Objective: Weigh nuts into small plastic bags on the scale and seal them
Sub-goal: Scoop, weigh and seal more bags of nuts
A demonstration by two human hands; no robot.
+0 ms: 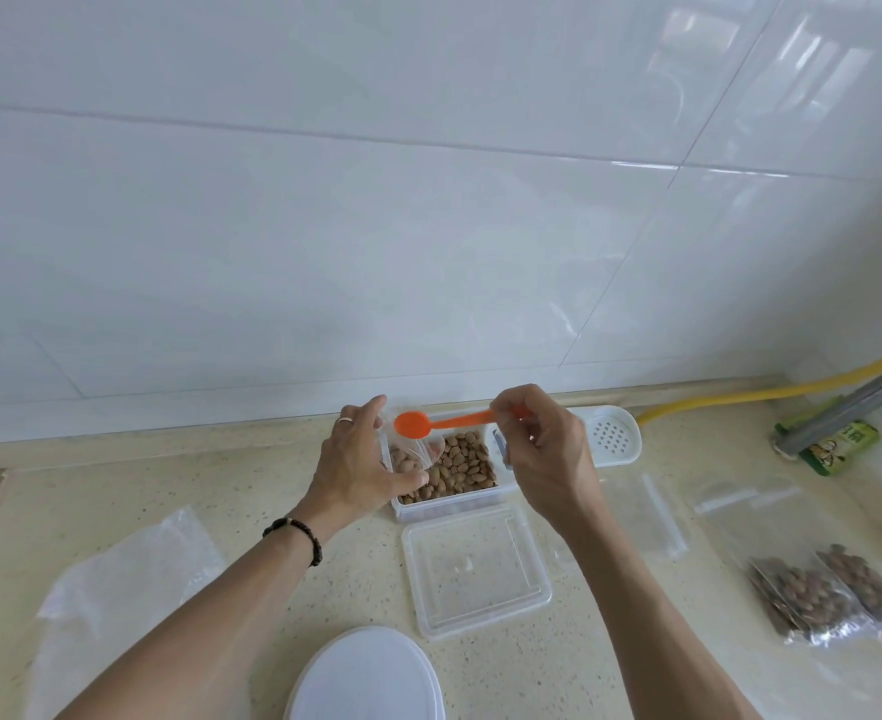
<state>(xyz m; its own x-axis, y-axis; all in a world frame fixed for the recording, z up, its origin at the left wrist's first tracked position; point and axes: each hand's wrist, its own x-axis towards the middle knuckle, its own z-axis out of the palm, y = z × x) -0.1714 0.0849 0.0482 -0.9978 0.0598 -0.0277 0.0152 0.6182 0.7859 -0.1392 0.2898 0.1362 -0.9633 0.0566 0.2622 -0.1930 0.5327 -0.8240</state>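
You are in the filling step. Your left hand [358, 467] holds a small clear bag [418, 449] open over the near-left corner of the nut container [449, 504], fingers [407, 480] curled round the bag's side; a few nuts already sit in it. Your right hand [542, 454] pinches the handle of the orange spoon [444, 422], whose bowl hovers at the bag's mouth and looks emptied. The loose nuts [467, 465] lie in the container just beneath.

Next, I judge, you dip the spoon back into the nuts and tip another load in, keeping the mouth wide so nothing spills onto the desk [355, 574]. The white round thing [366, 678] near you may be the scale; I cannot tell. Two filled bags [828, 595] lie well apart at the right.
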